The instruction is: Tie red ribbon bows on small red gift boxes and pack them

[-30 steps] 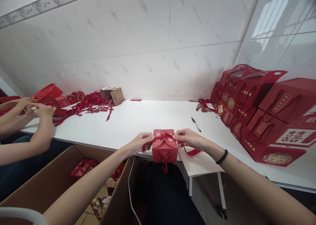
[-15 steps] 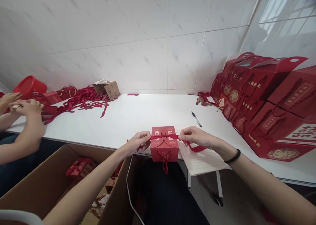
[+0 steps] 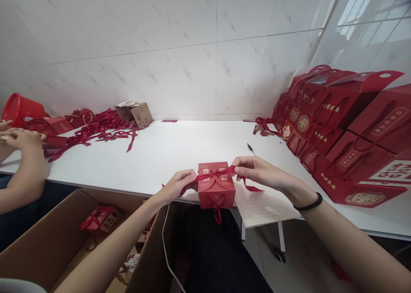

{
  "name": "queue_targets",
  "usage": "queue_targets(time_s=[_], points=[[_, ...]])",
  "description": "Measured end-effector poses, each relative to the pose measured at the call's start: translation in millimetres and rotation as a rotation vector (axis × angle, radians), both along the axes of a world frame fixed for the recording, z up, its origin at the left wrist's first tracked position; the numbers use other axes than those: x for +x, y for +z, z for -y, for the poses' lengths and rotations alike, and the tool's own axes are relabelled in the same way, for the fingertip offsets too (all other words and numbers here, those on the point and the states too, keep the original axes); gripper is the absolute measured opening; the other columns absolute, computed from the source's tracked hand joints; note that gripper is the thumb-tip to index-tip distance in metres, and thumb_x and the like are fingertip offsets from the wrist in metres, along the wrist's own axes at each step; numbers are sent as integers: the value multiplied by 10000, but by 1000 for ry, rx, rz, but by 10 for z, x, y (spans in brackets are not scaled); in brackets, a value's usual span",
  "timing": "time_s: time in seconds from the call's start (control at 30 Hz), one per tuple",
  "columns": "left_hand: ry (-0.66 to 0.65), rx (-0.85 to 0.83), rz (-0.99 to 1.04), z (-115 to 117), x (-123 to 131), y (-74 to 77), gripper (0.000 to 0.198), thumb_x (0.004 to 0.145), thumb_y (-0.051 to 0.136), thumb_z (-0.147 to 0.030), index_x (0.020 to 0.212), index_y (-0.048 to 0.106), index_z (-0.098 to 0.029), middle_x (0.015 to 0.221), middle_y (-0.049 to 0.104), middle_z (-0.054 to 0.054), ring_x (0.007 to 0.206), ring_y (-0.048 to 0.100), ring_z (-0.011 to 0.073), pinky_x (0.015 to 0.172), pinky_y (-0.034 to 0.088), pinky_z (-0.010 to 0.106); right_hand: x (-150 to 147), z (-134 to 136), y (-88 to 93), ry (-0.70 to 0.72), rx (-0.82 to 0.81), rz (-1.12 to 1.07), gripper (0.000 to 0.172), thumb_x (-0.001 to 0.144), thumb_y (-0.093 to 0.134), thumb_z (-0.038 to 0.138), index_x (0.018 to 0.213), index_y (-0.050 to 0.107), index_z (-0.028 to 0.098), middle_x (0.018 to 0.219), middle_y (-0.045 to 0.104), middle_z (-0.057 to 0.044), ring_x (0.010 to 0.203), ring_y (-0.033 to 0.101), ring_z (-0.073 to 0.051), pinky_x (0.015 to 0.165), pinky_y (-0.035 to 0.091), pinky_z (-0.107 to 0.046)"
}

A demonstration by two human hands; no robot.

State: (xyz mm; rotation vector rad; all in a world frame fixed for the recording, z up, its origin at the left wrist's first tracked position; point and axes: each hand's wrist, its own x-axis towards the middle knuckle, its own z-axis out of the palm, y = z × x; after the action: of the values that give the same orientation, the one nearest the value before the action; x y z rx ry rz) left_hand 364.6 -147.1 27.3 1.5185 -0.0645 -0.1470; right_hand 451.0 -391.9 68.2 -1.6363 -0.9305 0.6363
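Observation:
In front of me at the table's near edge is a small red gift box (image 3: 217, 194) with pale printed characters on its lid and a twisted red cord on its front. A red ribbon (image 3: 221, 172) runs across the lid through slots at the middle. My left hand (image 3: 180, 185) pinches the ribbon at the box's left side. On the other side, my right hand (image 3: 253, 169) pinches the ribbon's right part just above the lid, and its loose end hangs below the fingers.
Red gift boxes (image 3: 324, 126) are stacked on the right. A pen (image 3: 250, 148) and a paper pad (image 3: 266, 207) lie nearby. Tangled ribbons (image 3: 96, 128), a small carton (image 3: 141, 114) and a red bucket (image 3: 24, 109) are at left, near another person's hands (image 3: 22, 139). An open cardboard box (image 3: 64, 228) stands below.
My right hand has risen slightly, lifting the ribbon off the lid's right side. My left hand keeps its pinch. The view has shifted a little.

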Motion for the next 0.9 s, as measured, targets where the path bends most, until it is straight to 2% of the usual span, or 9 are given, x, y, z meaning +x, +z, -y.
queue_targets(time_s=[0.07,0.17,0.27,0.37,0.47,0.57,0.67,0.77,0.9], points=[[-56,103,-15,16,-4,95,386,734,622,-497,650,477,-149,687,576,14,676,565,120,638,446,233,-45,-56,112,0,43,-10,323,774,639,479,804,619,158,849,611,-50,794,549,-166,740,428,-294],[-117,306,-35,18,5,244,361,782,554,-490,663,483,-157,633,558,5,577,520,100,492,378,199,-71,-193,156,-2,99,-58,304,723,690,455,762,638,157,999,633,-66,890,577,-194,803,439,-319],[-101,354,-50,21,23,390,331,808,520,-459,655,436,-178,531,454,-41,452,394,69,408,299,186,-68,-331,84,-50,119,-76,289,706,701,432,777,658,155,879,657,-55,780,590,-171,705,449,-294],[-79,363,-25,52,26,547,275,812,519,-402,670,445,-179,497,362,-67,426,305,54,402,248,179,-70,-411,-9,-152,144,-54,280,704,690,418,771,673,147,724,646,-32,654,565,-143,606,428,-265],[-64,545,7,99,4,708,233,799,526,-380,707,522,-166,515,372,-56,442,317,62,409,230,186,-87,-426,-72,-188,181,-34,254,716,664,387,796,693,147,738,656,-31,658,571,-145,607,430,-265],[-60,769,101,125,-32,834,225,758,578,-340,914,587,-179,575,456,-47,477,376,83,430,260,194,-102,-422,-113,-186,195,27,236,747,610,339,861,710,159,809,675,-37,715,594,-165,668,451,-288],[-117,936,220,130,-59,900,268,727,594,-245,994,594,-215,586,467,-57,488,393,91,460,275,195,-110,-435,-151,-204,201,99,221,768,567,301,884,710,179,906,683,-41,819,613,-196,749,462,-315],[-130,1068,301,148,-63,916,139,770,539,-222,869,636,-214,588,493,-39,504,419,99,487,293,200,-127,-464,-182,-212,209,148,189,786,535,265,857,691,185,939,681,-39,866,616,-201,776,464,-319],[-80,1113,394,179,-63,918,124,800,534,-252,787,648,-206,740,551,2,578,489,112,511,345,201,-168,-502,-205,-274,221,127,170,774,540,191,935,595,181,837,674,-21,778,623,-166,721,473,-292]])
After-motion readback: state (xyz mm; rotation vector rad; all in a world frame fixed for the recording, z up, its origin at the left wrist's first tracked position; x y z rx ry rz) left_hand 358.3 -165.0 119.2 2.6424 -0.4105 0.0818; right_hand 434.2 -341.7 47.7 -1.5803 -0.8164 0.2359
